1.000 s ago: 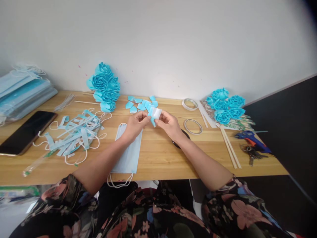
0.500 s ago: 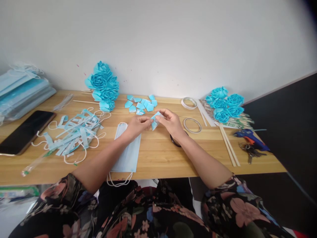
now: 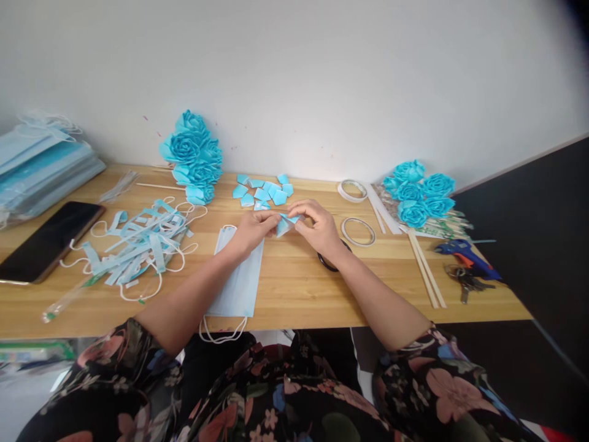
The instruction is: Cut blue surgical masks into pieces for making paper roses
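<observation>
Hands pinching blue piece — bare table toward near edge

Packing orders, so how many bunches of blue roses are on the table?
2: left bunch against the wall, right bunch near the glue gun; none seems hidden.

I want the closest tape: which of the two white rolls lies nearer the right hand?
The thin flat roll beside the right hand, which pinches a blue piece; the thicker roll sits farther back, near the wall.

Cut petals behind hands (mid-table), strips left, tape rolls right
</observation>
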Motion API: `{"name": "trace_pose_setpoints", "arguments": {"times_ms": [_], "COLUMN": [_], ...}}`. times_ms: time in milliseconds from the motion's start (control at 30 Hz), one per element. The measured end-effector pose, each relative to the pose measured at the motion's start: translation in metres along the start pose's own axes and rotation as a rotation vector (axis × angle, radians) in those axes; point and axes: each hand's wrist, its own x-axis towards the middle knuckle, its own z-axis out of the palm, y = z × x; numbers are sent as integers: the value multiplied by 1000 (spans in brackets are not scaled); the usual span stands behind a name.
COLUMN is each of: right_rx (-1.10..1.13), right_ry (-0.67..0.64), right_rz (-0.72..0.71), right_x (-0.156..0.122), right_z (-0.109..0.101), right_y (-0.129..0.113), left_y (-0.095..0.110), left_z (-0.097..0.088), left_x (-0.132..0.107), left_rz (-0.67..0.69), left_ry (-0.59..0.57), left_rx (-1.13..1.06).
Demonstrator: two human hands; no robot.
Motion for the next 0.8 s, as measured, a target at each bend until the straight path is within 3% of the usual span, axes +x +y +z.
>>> {"name": "trace_pose_setpoints", "arguments": {"times_ms": [533, 800], "right_rx": [-11, 119], "right_ry": [-22, 24], "right_rz": [8, 246], "right_x": [-2, 0], "right_z": [2, 2], "right_y": [6, -5], "left_y": [-1, -3], "left_z": [0, 0], "left_x": [2, 1], "left_rz": [27, 49], "left_ry": [5, 4], "left_rx": [8, 21]}}
